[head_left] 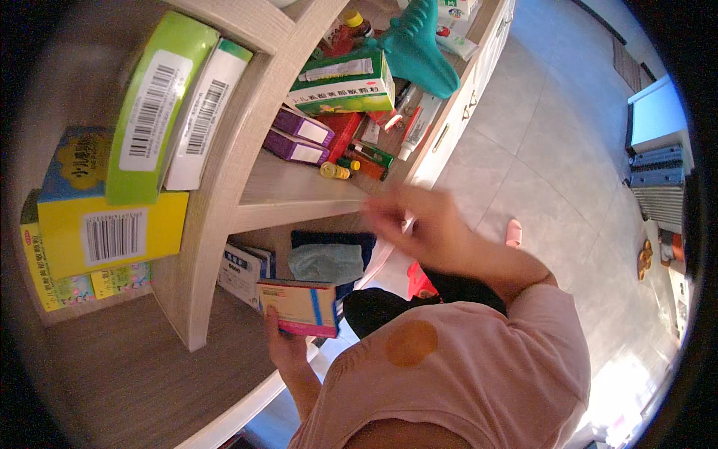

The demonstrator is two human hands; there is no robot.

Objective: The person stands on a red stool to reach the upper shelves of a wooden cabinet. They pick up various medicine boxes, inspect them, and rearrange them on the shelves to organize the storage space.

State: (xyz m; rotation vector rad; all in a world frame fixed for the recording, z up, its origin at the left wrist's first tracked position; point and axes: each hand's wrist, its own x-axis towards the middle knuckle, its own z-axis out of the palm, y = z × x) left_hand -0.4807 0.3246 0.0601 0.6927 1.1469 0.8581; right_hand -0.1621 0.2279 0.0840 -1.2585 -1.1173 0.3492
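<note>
Head view: flat pink-and-cream box (pixel 299 307), perhaps cardboard.

1. Left hand (pixel 280 346) gripped a small flat cardboard box with pink and blue panels (pixel 299 307) from below, at the front of the lower wooden shelf (pixel 134 367).
2. Right hand (pixel 419 224) was blurred, fingers spread, just off the edge of the middle wooden shelf (pixel 292 194); holding nothing that could be made out.
3. Two purple cartons (pixel 299 135) lay on that shelf, under a green-and-white box (pixel 344 86).
4. Large yellow barcoded box (pixel 105 228) sat far left.
</note>
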